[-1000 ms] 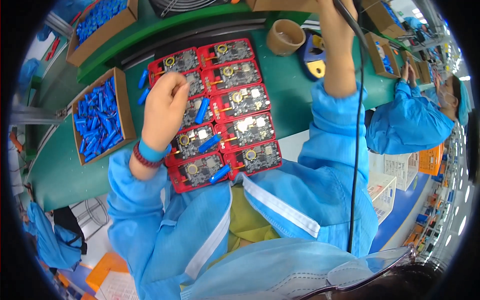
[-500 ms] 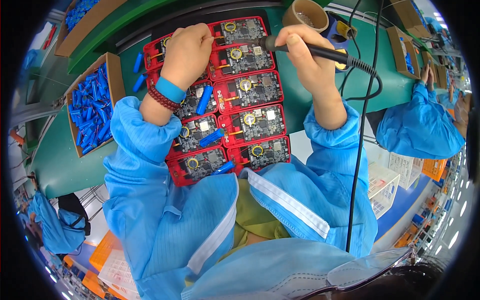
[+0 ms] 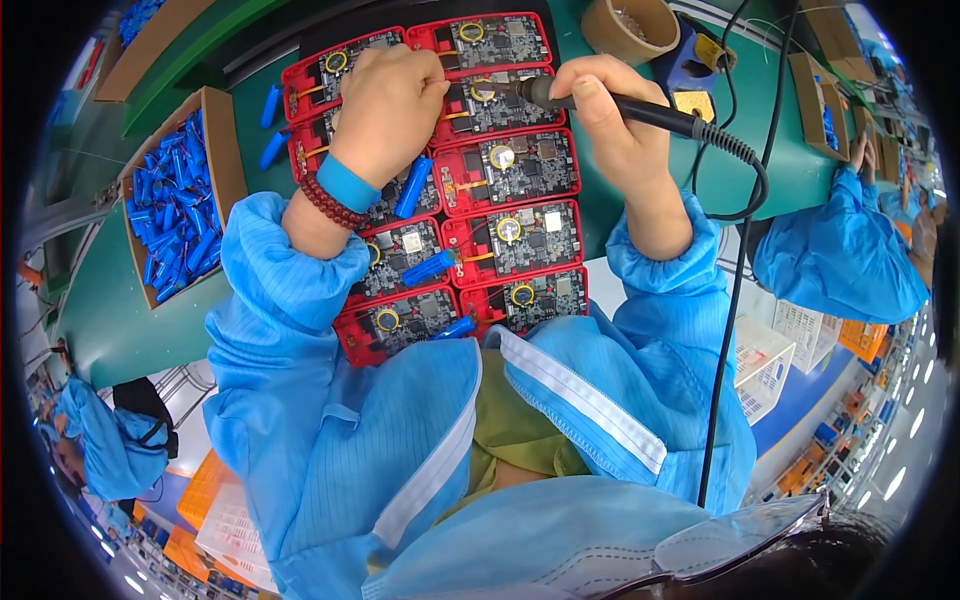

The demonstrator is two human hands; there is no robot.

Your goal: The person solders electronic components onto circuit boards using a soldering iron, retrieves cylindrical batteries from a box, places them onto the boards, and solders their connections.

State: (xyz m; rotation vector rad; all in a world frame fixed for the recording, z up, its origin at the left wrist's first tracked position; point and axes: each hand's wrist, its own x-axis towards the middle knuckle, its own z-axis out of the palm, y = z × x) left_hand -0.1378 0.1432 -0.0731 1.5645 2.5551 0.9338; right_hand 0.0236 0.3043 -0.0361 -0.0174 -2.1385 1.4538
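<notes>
Red plastic cases with circuit boards [image 3: 540, 240] lie in two columns on the bench, each board bearing a round yellow-ringed part. My right hand [image 3: 620, 125] grips a soldering iron [image 3: 650, 115] by its black handle, its metal tip reaching left over the second case from the top in the right column. My left hand [image 3: 390, 110] is closed above the upper left cases, thumb and fingers pinched beside that same case; whatever they hold is hidden. Blue cylindrical cells, such as one battery [image 3: 413, 188], rest on the left-column cases below my left wrist.
A cardboard box [image 3: 225, 150] full of blue cells stands at the left. At the back right are a round brown tub [image 3: 630, 30] and a blue iron stand [image 3: 690, 65] with a yellow sponge [image 3: 694, 104]. The iron's cable [image 3: 735, 330] hangs down at my right. A co-worker [image 3: 840, 245] sits farther right.
The view has shifted slightly. Relative to the cases, the iron's tip and my left hand have come nearer, from the edge between the top two right cases onto the second one.
</notes>
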